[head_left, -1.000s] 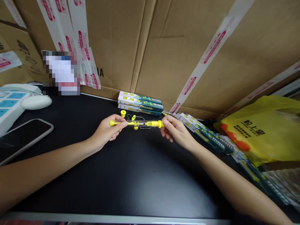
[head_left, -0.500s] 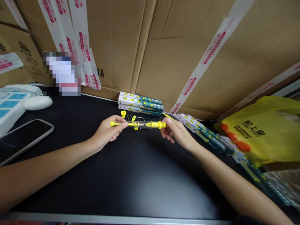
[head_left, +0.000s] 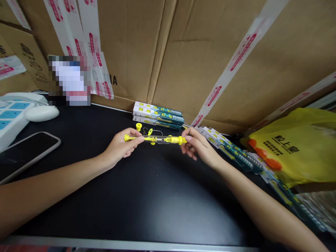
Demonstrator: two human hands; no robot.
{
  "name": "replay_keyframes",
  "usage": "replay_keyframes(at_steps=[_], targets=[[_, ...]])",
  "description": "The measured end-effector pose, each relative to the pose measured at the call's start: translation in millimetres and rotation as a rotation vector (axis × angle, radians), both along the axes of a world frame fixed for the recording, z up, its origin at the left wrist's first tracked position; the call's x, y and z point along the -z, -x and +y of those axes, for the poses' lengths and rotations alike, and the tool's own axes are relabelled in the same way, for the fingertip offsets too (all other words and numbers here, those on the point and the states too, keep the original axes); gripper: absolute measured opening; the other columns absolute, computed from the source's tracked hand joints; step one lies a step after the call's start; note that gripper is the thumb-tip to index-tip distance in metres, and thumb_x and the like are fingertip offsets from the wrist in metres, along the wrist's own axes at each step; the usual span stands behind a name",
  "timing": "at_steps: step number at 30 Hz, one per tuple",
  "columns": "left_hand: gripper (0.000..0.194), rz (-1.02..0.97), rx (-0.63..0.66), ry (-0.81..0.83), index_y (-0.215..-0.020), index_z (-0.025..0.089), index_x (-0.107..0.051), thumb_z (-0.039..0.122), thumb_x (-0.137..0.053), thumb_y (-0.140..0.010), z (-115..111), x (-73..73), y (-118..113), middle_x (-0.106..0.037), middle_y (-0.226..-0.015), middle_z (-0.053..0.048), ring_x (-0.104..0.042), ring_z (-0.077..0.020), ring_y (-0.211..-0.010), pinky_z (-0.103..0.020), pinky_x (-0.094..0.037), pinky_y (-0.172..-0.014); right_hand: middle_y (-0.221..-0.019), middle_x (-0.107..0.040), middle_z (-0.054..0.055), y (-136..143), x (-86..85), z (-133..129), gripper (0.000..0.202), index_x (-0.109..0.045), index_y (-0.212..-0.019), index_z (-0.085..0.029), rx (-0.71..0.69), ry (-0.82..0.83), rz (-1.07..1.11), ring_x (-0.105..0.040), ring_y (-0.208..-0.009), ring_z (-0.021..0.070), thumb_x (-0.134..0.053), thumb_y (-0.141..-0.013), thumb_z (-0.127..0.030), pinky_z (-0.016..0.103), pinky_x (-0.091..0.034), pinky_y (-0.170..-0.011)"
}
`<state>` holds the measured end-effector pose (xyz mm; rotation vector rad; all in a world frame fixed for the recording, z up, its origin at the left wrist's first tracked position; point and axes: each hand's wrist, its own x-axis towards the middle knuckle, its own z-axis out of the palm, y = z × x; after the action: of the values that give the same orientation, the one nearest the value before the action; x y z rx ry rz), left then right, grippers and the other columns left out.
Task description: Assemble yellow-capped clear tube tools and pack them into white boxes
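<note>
The left hand (head_left: 121,144) pinches one end of the tube (head_left: 159,139) and the right hand (head_left: 197,142) pinches its yellow tip (head_left: 182,140), probably so it sits level and steady.

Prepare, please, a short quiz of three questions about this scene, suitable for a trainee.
1. True or false: the left hand holds the clear tube with yellow ends.
2. Where is the yellow plastic bag? a) between the two hands; b) at the far left; c) on the right side.
3. Fill in: the phone lies on a ____ tabletop.
Key: 1 true; 2 c; 3 black.
</note>
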<state>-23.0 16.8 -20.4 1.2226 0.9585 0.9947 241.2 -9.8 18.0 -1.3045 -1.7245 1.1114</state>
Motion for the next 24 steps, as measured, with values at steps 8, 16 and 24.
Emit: replay_keyframes(at_steps=[8, 16, 24], targets=[[0.019, 0.008, 0.002, -0.008, -0.086, 0.019, -0.054, 0.03, -0.068, -0.079, 0.3, -0.2, 0.3, -0.045, -0.057, 0.008, -0.031, -0.0004, -0.037, -0.012, -0.021, -0.033, -0.055, -0.053, -0.002, -1.0, 3.0, 0.2, 0.049, -0.047, -0.072, -0.018, 0.032, -0.037, -0.091, -0.042, -0.041, 0.0065, -0.031, -0.093, -0.06, 0.014, -0.032, -0.033], [0.021, 0.005, 0.008, 0.001, -0.086, 0.019, -0.054, 0.033, -0.069, -0.078, 0.0, -0.2, 0.4, -0.044, -0.057, 0.008, -0.031, -0.0004, -0.037, -0.012, -0.021, -0.033, -0.055, -0.054, -0.002, -0.9, 3.2, 0.5, 0.043, -0.046, -0.07, -0.019, -0.004, 0.001, -0.086, -0.042, -0.041, 0.0063, -0.041, -0.092, -0.056, 0.015, -0.032, -0.034], [0.023, 0.007, 0.005, -0.006, -0.086, 0.019, -0.054, 0.034, -0.069, -0.078, 0.2, 0.3, 0.5, -0.045, -0.058, 0.008, -0.031, -0.0003, -0.037, -0.012, -0.021, -0.033, -0.059, -0.057, -0.005, -1.8, 1.5, 0.1, 0.026, -0.042, -0.085, -0.022, -0.044, -0.003, -0.013, -0.042, -0.04, 0.0071, -0.05, -0.089, -0.047, 0.014, -0.029, -0.032]])
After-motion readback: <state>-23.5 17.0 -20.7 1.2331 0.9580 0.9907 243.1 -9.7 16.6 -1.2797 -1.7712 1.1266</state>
